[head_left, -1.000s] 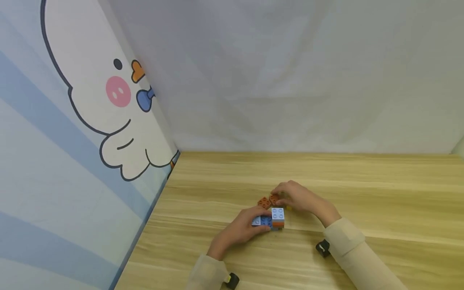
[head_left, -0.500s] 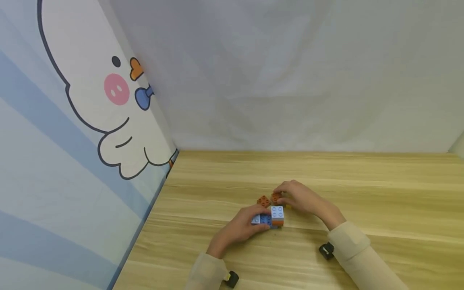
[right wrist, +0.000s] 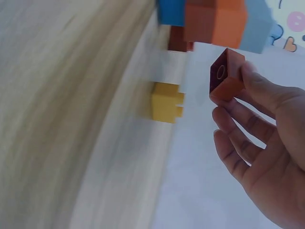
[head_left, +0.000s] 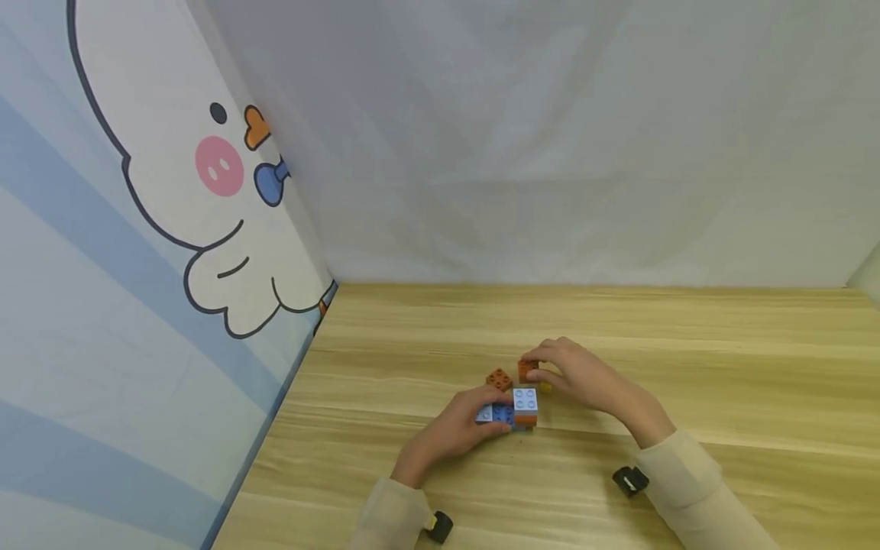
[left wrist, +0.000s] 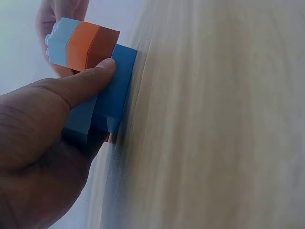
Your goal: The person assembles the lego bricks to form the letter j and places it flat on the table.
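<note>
Fingers (right wrist: 250, 119) of the right hand (head_left: 572, 372) pinch a brown brick (right wrist: 231, 78) above the tabletop (head_left: 722, 367)! And the left hand (head_left: 462, 422) grips a blue-and-orange stack (head_left: 525, 405).

You had no readable text, labels, brands, numbers or signs in any of the three views. The black box (head_left: 638, 479) by your right cuff (head_left: 681, 467) carried a pale mark (head_left: 629, 483), too small to read. Your light blue block (head_left: 525, 400) sat too small in frame to check for a brand.
</note>
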The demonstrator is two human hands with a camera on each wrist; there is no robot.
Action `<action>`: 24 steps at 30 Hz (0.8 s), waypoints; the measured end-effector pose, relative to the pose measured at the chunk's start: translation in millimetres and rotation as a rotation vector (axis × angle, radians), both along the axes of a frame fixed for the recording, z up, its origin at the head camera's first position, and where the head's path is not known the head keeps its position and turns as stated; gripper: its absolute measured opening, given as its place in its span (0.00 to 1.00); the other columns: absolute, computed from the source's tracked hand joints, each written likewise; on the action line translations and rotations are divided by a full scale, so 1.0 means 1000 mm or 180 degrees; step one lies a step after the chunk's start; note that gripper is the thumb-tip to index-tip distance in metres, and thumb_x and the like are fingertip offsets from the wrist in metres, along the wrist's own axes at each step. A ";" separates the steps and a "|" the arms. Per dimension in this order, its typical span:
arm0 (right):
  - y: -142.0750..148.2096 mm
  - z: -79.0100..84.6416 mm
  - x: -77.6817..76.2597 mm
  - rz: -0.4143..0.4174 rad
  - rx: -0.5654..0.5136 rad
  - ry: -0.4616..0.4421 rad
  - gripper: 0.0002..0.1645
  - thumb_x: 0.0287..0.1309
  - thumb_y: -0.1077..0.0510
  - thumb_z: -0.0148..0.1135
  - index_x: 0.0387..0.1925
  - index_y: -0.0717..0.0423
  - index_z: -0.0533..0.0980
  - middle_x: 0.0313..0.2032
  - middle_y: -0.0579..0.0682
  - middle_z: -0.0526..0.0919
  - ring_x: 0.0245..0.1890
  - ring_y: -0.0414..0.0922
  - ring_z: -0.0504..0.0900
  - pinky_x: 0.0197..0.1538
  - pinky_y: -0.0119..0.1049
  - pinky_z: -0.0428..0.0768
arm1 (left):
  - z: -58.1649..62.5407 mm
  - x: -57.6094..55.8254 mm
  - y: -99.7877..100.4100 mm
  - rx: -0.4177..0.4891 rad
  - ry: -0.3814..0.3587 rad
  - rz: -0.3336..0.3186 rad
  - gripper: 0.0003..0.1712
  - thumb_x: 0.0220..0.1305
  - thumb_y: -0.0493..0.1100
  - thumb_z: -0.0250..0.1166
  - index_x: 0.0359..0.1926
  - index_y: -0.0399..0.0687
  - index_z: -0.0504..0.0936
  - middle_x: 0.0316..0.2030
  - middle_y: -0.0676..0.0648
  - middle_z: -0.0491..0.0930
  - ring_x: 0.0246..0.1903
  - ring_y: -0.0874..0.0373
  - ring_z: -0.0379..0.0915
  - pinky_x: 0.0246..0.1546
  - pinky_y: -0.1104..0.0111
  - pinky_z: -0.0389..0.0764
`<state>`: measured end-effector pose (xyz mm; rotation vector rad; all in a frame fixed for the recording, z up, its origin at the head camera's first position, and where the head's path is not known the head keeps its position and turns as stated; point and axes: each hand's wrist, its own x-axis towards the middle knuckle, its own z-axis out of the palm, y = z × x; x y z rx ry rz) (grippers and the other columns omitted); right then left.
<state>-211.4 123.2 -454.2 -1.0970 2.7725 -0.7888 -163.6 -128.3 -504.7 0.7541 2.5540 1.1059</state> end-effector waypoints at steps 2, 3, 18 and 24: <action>0.001 0.003 0.003 -0.0017 -0.0016 -0.0033 0.20 0.73 0.51 0.58 0.60 0.54 0.80 0.52 0.50 0.86 0.53 0.52 0.81 0.57 0.52 0.79 | 0.000 0.000 0.000 -0.0012 0.0018 -0.0005 0.24 0.70 0.51 0.66 0.65 0.54 0.78 0.61 0.51 0.81 0.57 0.58 0.78 0.59 0.67 0.76; 0.001 0.005 0.005 -0.0028 -0.0025 -0.0056 0.21 0.73 0.50 0.58 0.61 0.53 0.79 0.53 0.50 0.86 0.53 0.52 0.81 0.57 0.52 0.79 | 0.001 0.000 0.000 -0.0015 0.0022 -0.0007 0.24 0.70 0.51 0.66 0.65 0.54 0.78 0.62 0.51 0.81 0.58 0.57 0.78 0.59 0.67 0.76; -0.003 0.026 0.033 0.0059 -0.0077 0.0039 0.21 0.70 0.50 0.62 0.60 0.52 0.80 0.51 0.46 0.86 0.54 0.48 0.82 0.58 0.49 0.80 | 0.000 0.000 -0.001 -0.0022 0.0019 0.0017 0.24 0.69 0.52 0.67 0.63 0.52 0.79 0.58 0.49 0.82 0.54 0.58 0.78 0.56 0.69 0.77; -0.001 0.027 0.037 0.0117 -0.0123 0.0036 0.20 0.68 0.50 0.65 0.58 0.50 0.81 0.50 0.44 0.86 0.53 0.46 0.82 0.57 0.48 0.81 | 0.000 0.001 -0.001 0.0013 -0.0012 0.0012 0.24 0.69 0.52 0.67 0.63 0.52 0.79 0.58 0.49 0.82 0.54 0.58 0.78 0.56 0.69 0.77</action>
